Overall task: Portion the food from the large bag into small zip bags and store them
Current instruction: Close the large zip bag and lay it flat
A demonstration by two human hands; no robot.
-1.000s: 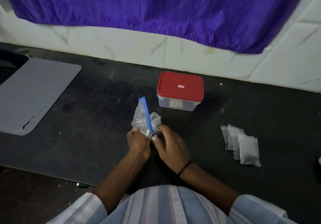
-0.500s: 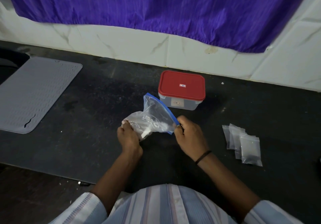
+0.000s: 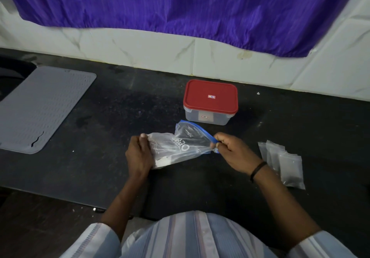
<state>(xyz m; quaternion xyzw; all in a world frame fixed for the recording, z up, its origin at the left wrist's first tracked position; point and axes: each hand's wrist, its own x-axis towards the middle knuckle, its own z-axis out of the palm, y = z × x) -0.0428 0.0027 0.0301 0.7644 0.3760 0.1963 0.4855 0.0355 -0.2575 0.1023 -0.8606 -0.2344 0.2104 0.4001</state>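
Note:
A large clear zip bag with a blue zip strip lies stretched sideways between my hands, just above the dark counter. A little white food shows near its bottom end. My left hand grips that bottom end. At the mouth end, my right hand pinches the blue strip. A small pile of clear small zip bags lies on the counter to the right of my right wrist.
A clear plastic box with a red lid stands closed just behind the bag. A grey ribbed mat lies at the far left. The white tiled wall and a purple curtain close off the back of the counter.
The bag went from bunched and upright between both hands to stretched out sideways. My right hand moved right along the blue strip; my left hand shifted left with the bottom end.

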